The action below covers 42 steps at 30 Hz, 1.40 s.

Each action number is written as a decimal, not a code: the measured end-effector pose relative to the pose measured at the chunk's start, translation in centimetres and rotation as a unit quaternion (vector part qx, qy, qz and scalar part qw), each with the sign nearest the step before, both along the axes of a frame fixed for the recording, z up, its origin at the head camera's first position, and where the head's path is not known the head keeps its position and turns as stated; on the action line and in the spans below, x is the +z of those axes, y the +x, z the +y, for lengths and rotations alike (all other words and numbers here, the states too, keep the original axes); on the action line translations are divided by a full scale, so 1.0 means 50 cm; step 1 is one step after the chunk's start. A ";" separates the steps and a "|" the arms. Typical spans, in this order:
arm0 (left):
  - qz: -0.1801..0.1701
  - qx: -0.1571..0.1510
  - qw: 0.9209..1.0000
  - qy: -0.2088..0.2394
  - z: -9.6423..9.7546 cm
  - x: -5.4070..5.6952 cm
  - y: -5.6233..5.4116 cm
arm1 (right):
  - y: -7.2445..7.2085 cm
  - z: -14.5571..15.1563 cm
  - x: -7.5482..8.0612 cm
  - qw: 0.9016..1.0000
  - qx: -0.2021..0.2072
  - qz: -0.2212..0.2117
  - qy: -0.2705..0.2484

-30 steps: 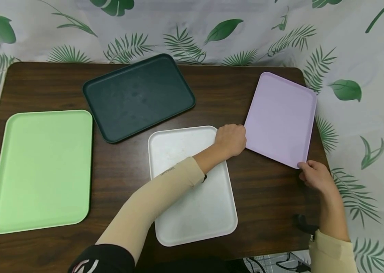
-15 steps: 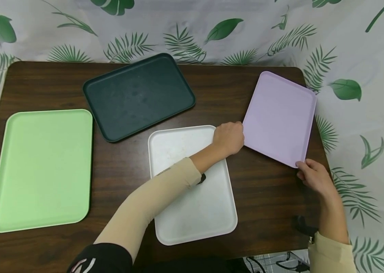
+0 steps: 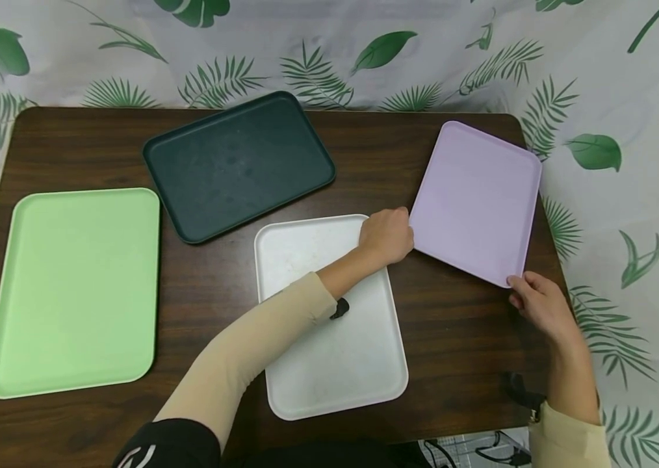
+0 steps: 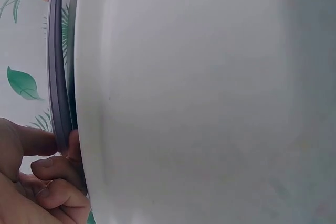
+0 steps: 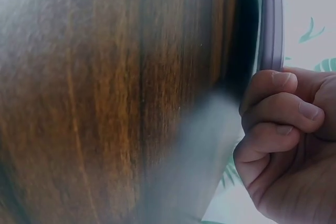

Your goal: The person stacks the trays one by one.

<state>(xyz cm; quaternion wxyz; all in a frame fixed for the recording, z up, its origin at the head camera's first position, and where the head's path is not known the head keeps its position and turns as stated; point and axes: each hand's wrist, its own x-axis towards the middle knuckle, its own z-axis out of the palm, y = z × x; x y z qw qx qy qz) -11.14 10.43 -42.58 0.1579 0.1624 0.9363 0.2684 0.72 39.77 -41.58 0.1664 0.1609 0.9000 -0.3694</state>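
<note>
A purple tray point(image 3: 476, 201) is lying at the far right corner of a wooden table point(image 3: 206, 325), its right side reaching the table's edge. Its long axis is running away from the person, the far end slanting to the right, so the tray is stretching out beyond both hands. The left hand point(image 3: 388, 235) is gripping the near left corner, thumb and fingers closing on the rim in the left wrist view; the right hand point(image 3: 542, 305) is pinching the near right corner. With both touching the same short side, neither hand is standing nearer. Whether the far end is resting on the wood, the pictures are not showing. Just left of the purple tray, a white tray point(image 3: 335, 364) is lying below the left forearm, which is crossing over it in a beige sleeve point(image 3: 265, 331). Farther left, a dark green tray point(image 3: 238, 166) is sitting askew toward the back, and a light green tray point(image 3: 78, 292) is occupying the left side. Leaf-printed cloth point(image 3: 318, 26) is hanging behind.
</note>
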 end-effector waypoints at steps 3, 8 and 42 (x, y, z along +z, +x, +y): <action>0.005 -0.001 1.000 0.012 -0.005 0.003 0.001 | 0.001 -0.002 0.004 1.000 0.003 0.007 0.006; 0.015 -0.005 0.999 0.030 -0.011 0.012 0.003 | 0.003 -0.005 0.012 1.000 0.002 0.014 0.010; 0.028 0.053 0.991 0.120 -0.141 0.039 0.072 | 0.010 -0.088 0.052 0.996 0.055 0.047 -0.053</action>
